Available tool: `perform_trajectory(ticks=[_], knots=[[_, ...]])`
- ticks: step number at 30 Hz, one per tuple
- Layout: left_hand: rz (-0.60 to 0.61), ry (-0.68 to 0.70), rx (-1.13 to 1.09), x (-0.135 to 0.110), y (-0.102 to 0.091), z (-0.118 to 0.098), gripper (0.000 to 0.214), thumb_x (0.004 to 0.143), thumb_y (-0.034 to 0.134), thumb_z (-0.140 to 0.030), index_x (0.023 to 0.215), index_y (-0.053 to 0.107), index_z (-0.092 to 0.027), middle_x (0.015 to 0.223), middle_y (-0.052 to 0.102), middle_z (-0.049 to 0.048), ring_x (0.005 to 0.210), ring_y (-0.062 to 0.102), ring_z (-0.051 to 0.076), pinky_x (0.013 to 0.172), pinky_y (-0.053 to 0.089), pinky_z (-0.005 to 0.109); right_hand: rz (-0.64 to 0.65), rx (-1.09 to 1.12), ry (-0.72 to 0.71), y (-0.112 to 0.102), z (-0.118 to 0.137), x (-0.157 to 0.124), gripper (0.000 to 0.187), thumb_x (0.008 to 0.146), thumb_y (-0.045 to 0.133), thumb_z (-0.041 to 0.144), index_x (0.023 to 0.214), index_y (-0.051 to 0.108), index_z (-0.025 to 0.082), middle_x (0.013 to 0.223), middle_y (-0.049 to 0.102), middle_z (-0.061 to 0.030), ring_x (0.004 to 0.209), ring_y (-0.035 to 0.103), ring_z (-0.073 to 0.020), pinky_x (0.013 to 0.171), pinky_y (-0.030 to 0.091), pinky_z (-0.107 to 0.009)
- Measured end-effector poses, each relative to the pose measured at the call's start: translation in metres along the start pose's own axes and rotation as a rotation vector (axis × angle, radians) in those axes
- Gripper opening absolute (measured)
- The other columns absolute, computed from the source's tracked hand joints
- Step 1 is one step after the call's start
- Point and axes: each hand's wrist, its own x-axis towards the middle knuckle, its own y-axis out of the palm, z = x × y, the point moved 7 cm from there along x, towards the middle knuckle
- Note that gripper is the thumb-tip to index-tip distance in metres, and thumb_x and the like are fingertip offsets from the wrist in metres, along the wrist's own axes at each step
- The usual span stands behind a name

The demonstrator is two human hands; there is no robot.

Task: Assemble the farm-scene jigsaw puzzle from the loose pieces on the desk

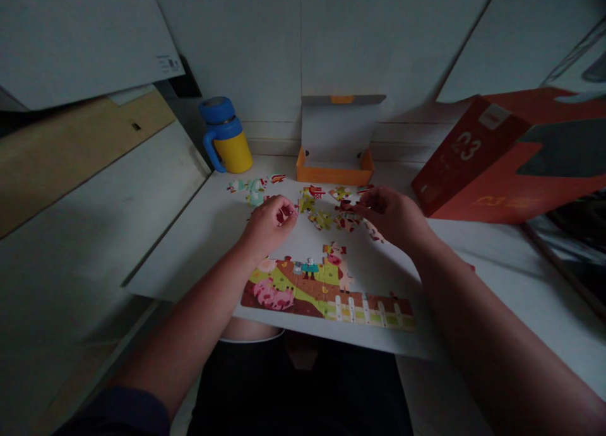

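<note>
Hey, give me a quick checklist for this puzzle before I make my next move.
1. Joined section lying flat on the table: ok.
2. Joined section filled out to a full rectangle: not ok; its far edge is stepped, lowest at the right.
3. Loose pieces within reach: ok, I'd judge; they lie beyond the joined section, close to both hands.
4. Left hand gripping one piece securely: cannot tell; something reddish shows by the fingers.
5. Right hand holding a piece: cannot tell; its fingertips are at the loose pieces, but it's dark there.
6. Blue and yellow mug standing upright: ok.
</note>
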Motion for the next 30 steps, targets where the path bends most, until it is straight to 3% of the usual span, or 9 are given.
perform_trajectory(ticks=[3, 6, 9, 16, 23, 30], knots=[[0.003, -0.003, -0.022, 0.000, 0.000, 0.001, 0.004, 0.095, 0.068, -0.020, 0.093, 0.065, -0.021, 0.086, 0.071, -0.0010, 0.072, 0.063, 0.013, 0.069, 0.047, 0.026, 0.256, 0.202, -0.060, 0.031, 0.032, -0.019, 0.034, 0.094, 0.074, 0.047, 0.118, 0.073, 0.024, 0.090, 0.078, -0.0044, 0.072, 0.068, -0.0186, 0.062, 0.047, -0.029], [0.004, 0.003, -0.037, -0.001, 0.001, 0.000, 0.004, 0.095, 0.067, -0.020, 0.092, 0.064, -0.021, 0.085, 0.072, -0.0016, 0.071, 0.063, 0.012, 0.069, 0.047, 0.026, 0.447, 0.139, -0.094, 0.053, 0.057, -0.039, 0.025, 0.096, 0.071, 0.041, 0.116, 0.078, 0.027, 0.082, 0.077, -0.0016, 0.067, 0.067, -0.0166, 0.060, 0.045, -0.028], [0.010, 0.020, -0.038, -0.001, 0.001, -0.002, 0.004, 0.095, 0.068, -0.020, 0.092, 0.065, -0.021, 0.083, 0.070, -0.0019, 0.073, 0.063, 0.013, 0.070, 0.048, 0.026, 0.547, 0.077, -0.128, 0.062, 0.070, -0.049, 0.020, 0.097, 0.071, 0.037, 0.112, 0.079, 0.028, 0.080, 0.077, -0.0002, 0.064, 0.065, -0.0150, 0.059, 0.043, -0.027], [0.057, 0.068, -0.023, -0.001, 0.005, -0.006, 0.003, 0.094, 0.067, -0.021, 0.092, 0.066, -0.021, 0.085, 0.069, -0.0003, 0.074, 0.062, 0.014, 0.069, 0.047, 0.027, 0.479, -0.045, -0.191, 0.062, 0.069, -0.046, 0.015, 0.096, 0.073, 0.031, 0.109, 0.078, 0.026, 0.091, 0.079, -0.0007, 0.071, 0.068, -0.0153, 0.064, 0.043, -0.029], [0.093, 0.100, -0.006, -0.002, 0.007, -0.009, 0.003, 0.095, 0.068, -0.020, 0.093, 0.066, -0.021, 0.084, 0.069, -0.0008, 0.072, 0.060, 0.013, 0.068, 0.046, 0.027, 0.475, -0.056, -0.199, 0.066, 0.073, -0.048, 0.013, 0.096, 0.074, 0.033, 0.105, 0.078, 0.025, 0.085, 0.077, -0.0007, 0.072, 0.066, -0.0161, 0.064, 0.042, -0.030], [0.112, 0.124, 0.008, -0.002, 0.008, -0.013, 0.004, 0.094, 0.068, -0.018, 0.093, 0.065, -0.021, 0.083, 0.068, -0.0014, 0.071, 0.061, 0.013, 0.067, 0.045, 0.026, 0.457, -0.101, -0.290, 0.068, 0.075, -0.046, 0.016, 0.096, 0.076, 0.034, 0.106, 0.079, 0.023, 0.099, 0.077, -0.0050, 0.078, 0.065, -0.0173, 0.070, 0.042, -0.031]])
